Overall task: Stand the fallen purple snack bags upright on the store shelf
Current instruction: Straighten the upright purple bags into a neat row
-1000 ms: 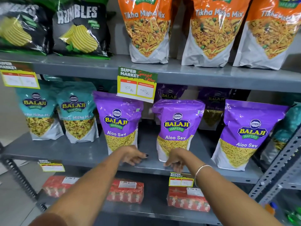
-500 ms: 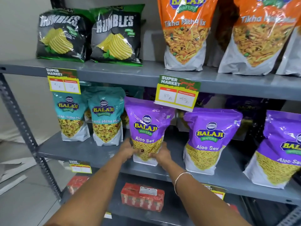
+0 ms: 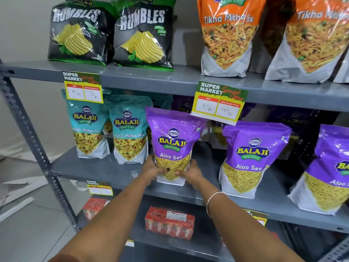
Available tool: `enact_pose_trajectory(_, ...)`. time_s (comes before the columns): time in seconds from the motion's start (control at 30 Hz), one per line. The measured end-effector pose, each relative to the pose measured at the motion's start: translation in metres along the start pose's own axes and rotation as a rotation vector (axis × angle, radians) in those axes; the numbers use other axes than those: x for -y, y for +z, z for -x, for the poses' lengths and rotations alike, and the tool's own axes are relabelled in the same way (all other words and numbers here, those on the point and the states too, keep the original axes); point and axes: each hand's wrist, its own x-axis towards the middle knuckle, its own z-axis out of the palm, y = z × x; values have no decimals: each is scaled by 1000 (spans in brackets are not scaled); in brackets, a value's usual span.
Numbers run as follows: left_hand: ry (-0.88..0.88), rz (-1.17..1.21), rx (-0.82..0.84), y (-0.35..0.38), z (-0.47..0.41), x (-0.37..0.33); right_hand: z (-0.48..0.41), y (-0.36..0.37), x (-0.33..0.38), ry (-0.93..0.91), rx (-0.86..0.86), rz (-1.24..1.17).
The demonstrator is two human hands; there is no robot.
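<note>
Three purple Aloo Sev bags stand upright along the front of the grey middle shelf (image 3: 117, 173). The leftmost purple bag (image 3: 174, 137) is gripped at its lower part from both sides: my left hand (image 3: 154, 170) on its left edge, my right hand (image 3: 192, 173) on its right edge. A second purple bag (image 3: 251, 154) stands to the right, and a third purple bag (image 3: 332, 167) is cut off by the frame's right edge. More purple bags (image 3: 182, 105) sit behind in shadow; their posture is unclear.
Two teal Balaji bags (image 3: 130, 133) stand just left of the held bag. A price tag (image 3: 220, 102) hangs from the upper shelf over it. Rumbles chip bags (image 3: 143, 35) and orange Tikha Mitha bags (image 3: 228, 38) are above; red boxes (image 3: 170, 222) below.
My hands went from hovering at the shelf's front edge to gripping the leftmost purple bag's base. The view shifted left and closer.
</note>
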Motion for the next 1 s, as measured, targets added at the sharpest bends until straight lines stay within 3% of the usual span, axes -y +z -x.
enact_pose_trajectory(0.07,-35,-6,-11,3,0,-2,3,-3,1,32,31,23)
enact_pose_trajectory(0.17,-248,-25,18,9,4,-9,10,-23,-9,140,111,246)
enact_pose_trajectory(0.3,-511,-357,402,32,23,-24,17,-75,-43,449,361,450)
enact_pose_trajectory(0.4,-459,-432,526,73,31,-35,29,-122,-76,614,344,479)
enact_pose_trajectory(0.6,-15,-224,441,152,44,-54,40,-199,-113,308,-191,420)
enact_pose_trajectory(0.73,121,-68,383,191,45,-60,29,-225,-124,88,-123,65)
enact_pose_trajectory(1.0,133,-67,190,208,48,-61,10,-215,-124,-108,30,-234)
